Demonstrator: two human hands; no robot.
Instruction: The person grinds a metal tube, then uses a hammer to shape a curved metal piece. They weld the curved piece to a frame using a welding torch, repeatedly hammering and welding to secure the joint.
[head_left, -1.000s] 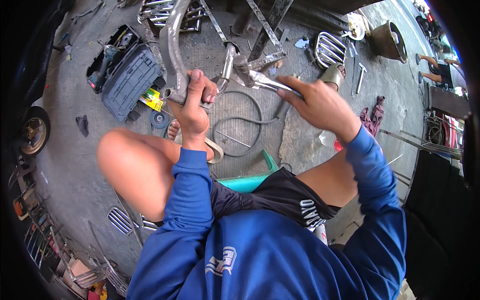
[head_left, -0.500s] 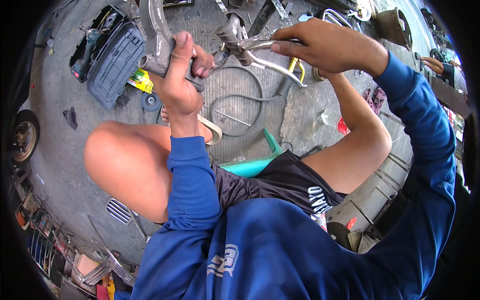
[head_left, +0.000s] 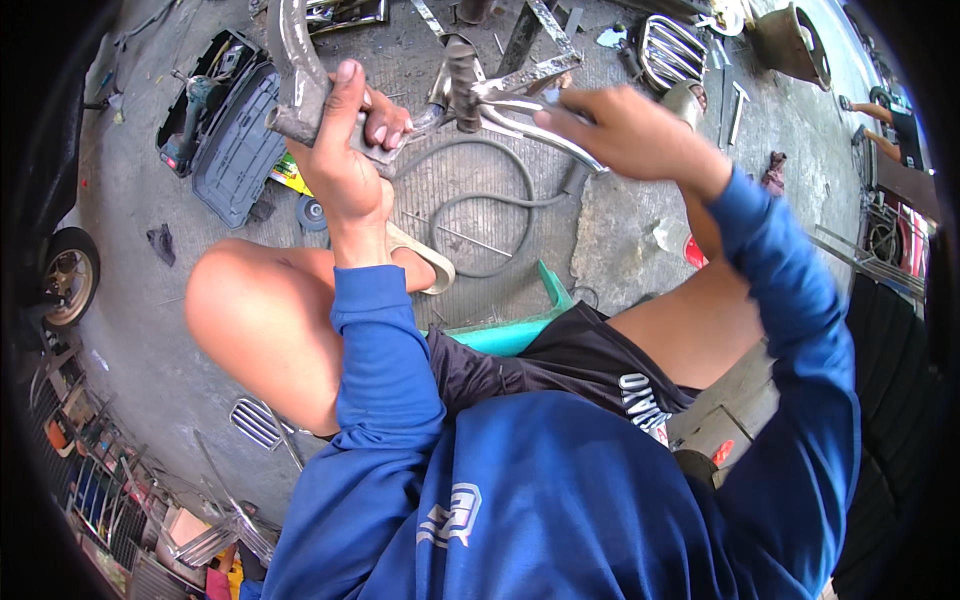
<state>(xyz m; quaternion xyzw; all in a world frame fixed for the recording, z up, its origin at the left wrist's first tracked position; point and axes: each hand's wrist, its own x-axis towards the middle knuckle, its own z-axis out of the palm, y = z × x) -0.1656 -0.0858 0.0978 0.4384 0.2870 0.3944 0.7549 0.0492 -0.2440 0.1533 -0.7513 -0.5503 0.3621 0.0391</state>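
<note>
My left hand (head_left: 345, 150) is closed around a bent grey metal tube (head_left: 297, 70), by its open lower end. A flat metal tab on this piece shows beneath my fingers. To the right, my right hand (head_left: 630, 130), a little blurred, is closed on the metal handle of a hammer (head_left: 464, 95). The hammer's dark, rough head lies just right of my left fingers, apart from them. Behind it are light metal frame bars (head_left: 545, 75), which partly overlap it in view; whether they touch cannot be told.
An open tool case (head_left: 235, 150) holding a power tool lies at the left. A grey hose (head_left: 525, 185) loops on the concrete floor ahead. Under me is a green seat (head_left: 500, 338). A chrome grille (head_left: 670, 50) and a bucket-like pot (head_left: 790, 45) stand at the far right.
My right hand and forearm have moved down and to the left, with the hammer head turned more upright. My left hand still grips the tube. The whole view has shifted slightly.
</note>
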